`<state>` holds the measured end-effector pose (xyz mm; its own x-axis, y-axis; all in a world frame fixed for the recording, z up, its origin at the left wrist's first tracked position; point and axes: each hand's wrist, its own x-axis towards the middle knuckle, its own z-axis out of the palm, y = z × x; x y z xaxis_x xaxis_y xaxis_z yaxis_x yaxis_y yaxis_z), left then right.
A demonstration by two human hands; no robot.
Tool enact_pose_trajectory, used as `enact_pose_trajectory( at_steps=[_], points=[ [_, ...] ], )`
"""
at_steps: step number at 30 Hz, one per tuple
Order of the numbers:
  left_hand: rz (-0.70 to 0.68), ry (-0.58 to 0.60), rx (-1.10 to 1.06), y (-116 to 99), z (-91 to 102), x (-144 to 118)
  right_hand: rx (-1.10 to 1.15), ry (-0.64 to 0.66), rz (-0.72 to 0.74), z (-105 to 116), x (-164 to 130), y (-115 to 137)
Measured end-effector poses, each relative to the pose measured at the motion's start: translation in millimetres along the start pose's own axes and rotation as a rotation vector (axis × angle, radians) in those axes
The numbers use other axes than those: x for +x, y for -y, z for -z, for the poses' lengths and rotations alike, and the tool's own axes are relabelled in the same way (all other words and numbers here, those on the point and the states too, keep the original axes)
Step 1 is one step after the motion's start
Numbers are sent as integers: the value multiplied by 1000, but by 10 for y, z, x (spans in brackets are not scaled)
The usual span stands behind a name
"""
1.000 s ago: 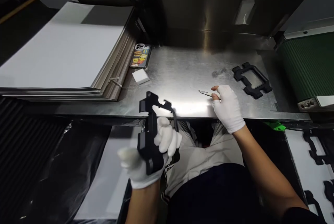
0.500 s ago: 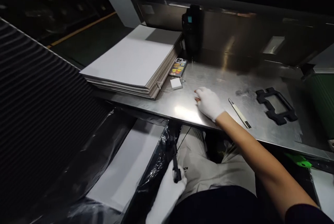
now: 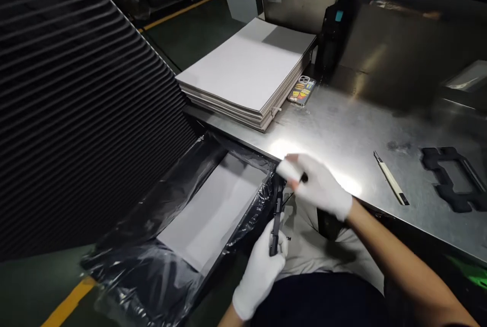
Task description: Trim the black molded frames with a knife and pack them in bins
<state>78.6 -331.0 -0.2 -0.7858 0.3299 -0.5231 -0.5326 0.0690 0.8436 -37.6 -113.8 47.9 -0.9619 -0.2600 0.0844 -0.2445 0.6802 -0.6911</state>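
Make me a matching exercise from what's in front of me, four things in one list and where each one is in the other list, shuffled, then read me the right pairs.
Things
1. Smartphone
2. Craft knife
3. White block
4. Black part, seen edge-on

Places
A. In the gloved left hand
B. On the metal bench, between the right hand and a flat black frame
C. In the gloved right hand
D. Beside the stack of sheets

Right pairs: 1-D, 2-B, 3-C, 4-A
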Motion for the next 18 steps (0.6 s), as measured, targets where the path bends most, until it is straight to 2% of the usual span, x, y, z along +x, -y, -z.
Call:
enact_pose_trajectory(
  at_steps=[2, 3, 5, 9, 12, 15, 18],
  points=[
    [-3, -7, 67, -39, 36, 20, 72, 51, 196, -126, -432, 102],
    [-7, 10, 98, -60, 44, 27, 64, 49, 225, -182, -576, 128],
    [-3, 53, 133, -90, 47, 35, 11, 33, 193, -265, -726, 132],
    [35, 37, 151, -105, 17, 38, -56, 150, 212, -284, -733, 73],
    [43, 30, 210, -140, -31, 31, -65, 128, 160, -233, -713, 60],
    [31, -18, 241, -198, -84, 27, -80, 209, 177, -195, -720, 71],
    [22, -20, 276, -227, -113, 27, -108, 189, 122, -177, -731, 82]
  ],
)
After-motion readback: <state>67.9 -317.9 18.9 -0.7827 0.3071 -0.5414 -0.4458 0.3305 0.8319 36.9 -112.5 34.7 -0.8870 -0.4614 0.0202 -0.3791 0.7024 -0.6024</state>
